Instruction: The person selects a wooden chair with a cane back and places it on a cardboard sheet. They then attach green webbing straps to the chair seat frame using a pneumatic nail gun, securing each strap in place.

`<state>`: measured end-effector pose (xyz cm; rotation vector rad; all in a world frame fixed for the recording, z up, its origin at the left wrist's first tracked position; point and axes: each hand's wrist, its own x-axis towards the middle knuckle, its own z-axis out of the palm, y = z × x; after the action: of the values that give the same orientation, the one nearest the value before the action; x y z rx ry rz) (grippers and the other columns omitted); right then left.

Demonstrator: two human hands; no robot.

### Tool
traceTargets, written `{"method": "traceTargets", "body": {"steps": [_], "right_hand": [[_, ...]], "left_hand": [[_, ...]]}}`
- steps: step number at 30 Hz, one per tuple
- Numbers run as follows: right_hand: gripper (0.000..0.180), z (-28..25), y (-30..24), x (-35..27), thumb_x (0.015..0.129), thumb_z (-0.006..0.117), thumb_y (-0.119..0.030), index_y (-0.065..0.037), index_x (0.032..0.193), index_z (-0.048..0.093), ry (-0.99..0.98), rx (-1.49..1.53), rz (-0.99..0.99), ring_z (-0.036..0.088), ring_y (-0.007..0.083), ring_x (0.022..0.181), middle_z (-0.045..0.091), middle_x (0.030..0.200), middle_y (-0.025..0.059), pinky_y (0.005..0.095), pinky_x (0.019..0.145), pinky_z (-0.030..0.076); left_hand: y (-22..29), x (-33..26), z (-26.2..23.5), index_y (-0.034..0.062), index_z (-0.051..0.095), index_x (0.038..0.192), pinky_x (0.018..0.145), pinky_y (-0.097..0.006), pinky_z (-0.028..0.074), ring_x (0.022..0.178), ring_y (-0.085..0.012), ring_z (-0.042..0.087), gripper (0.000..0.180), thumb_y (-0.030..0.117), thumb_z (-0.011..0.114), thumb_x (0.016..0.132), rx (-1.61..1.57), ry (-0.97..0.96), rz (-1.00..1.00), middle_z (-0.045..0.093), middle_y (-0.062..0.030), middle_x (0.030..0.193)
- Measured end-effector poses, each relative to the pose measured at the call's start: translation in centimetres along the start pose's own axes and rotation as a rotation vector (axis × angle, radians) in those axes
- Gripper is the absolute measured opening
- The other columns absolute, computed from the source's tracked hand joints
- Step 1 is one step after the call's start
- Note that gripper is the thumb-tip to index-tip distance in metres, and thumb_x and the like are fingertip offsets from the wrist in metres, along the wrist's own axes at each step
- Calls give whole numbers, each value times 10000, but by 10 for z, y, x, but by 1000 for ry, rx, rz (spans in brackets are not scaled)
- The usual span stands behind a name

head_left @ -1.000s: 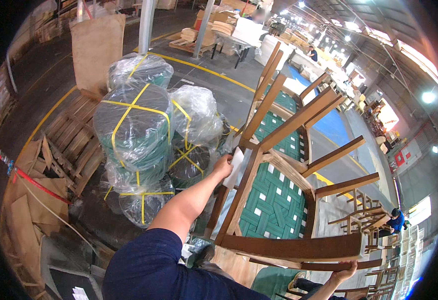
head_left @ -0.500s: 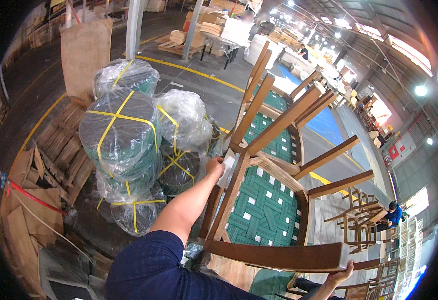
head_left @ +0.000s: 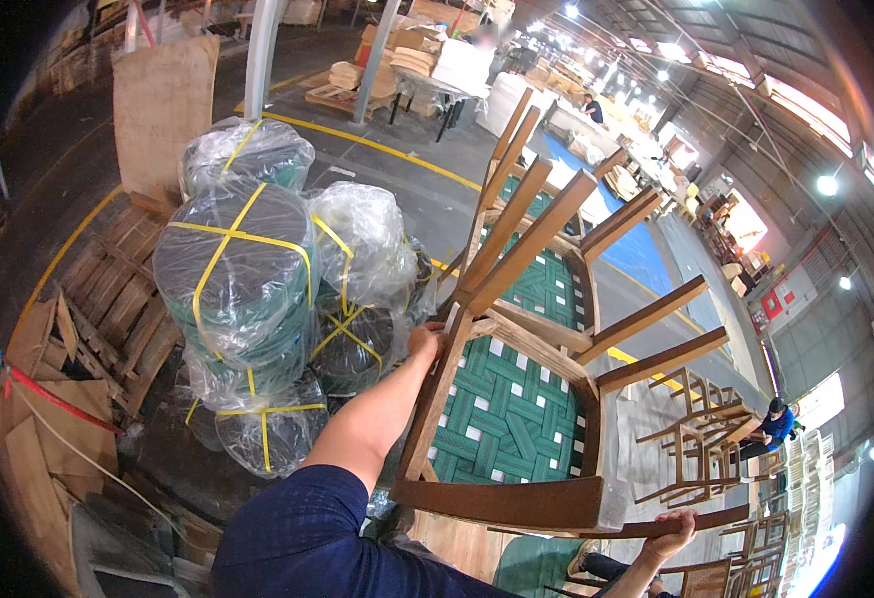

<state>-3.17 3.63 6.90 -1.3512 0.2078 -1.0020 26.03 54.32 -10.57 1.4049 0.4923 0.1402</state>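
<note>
Wooden chair (head_left: 517,399); green woven seat; upturned; both hands gripping frame

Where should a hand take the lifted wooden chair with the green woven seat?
Best by the frame, not the weave. The wooden chair is tipped, legs pointing up and away. Its side rail is bare wood, where the left hand grips from the left; the curved back rail at the bottom suits the right hand from below. Two spread holds probably keep it steady.

Grey concrete floor (head_left: 427,189) carries plastic-wrapped strapped bundles (head_left: 243,289) and wooden pallets (head_left: 118,299)
</note>
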Motion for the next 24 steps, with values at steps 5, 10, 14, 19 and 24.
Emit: {"method": "traceTargets", "body": {"steps": [5, 10, 14, 19, 24], "right_hand": [[202, 10, 2, -8, 915, 646, -260, -117, 892, 506, 23, 6, -2, 532, 162, 497, 497, 642, 20, 294, 471, 466], [208, 10, 5, -7, 919, 663, -239, -96, 968, 520, 36, 2, -21, 540, 165, 492, 514, 644, 26, 293, 468, 465], [213, -3, -7, -12, 917, 664, -229, -88, 1011, 535, 91, -56, -43, 542, 160, 491, 520, 646, 27, 286, 467, 461], [178, 30, 9, -10, 938, 643, -256, -108, 945, 543, 50, 19, -21, 520, 143, 500, 498, 656, 7, 280, 473, 446], [177, 20, 3, -12, 948, 630, -262, -116, 894, 545, 92, -12, -26, 509, 133, 507, 495, 664, 0, 277, 477, 442]], "left_hand": [[16, -11, -15, 126, 839, 1053, 736, -371, 571, 745, -224, 730, 219, 178, 795, 844, -6, 16, -13, 801, -139, 929], [18, -16, -20, 125, 836, 1088, 807, -375, 570, 854, -230, 752, 242, 201, 796, 861, -101, -38, 28, 807, -146, 993], [17, -21, -5, 113, 836, 1099, 833, -372, 561, 900, -226, 753, 240, 184, 797, 874, -122, -178, 36, 812, -129, 1022], [-4, 13, -24, 82, 837, 1084, 781, -357, 556, 837, -200, 737, 243, 106, 815, 843, -238, 15, -45, 808, -109, 969], [-7, 5, -8, 48, 836, 1036, 718, -343, 554, 789, -205, 725, 223, 59, 829, 814, -407, -21, -110, 794, -116, 923]]}}
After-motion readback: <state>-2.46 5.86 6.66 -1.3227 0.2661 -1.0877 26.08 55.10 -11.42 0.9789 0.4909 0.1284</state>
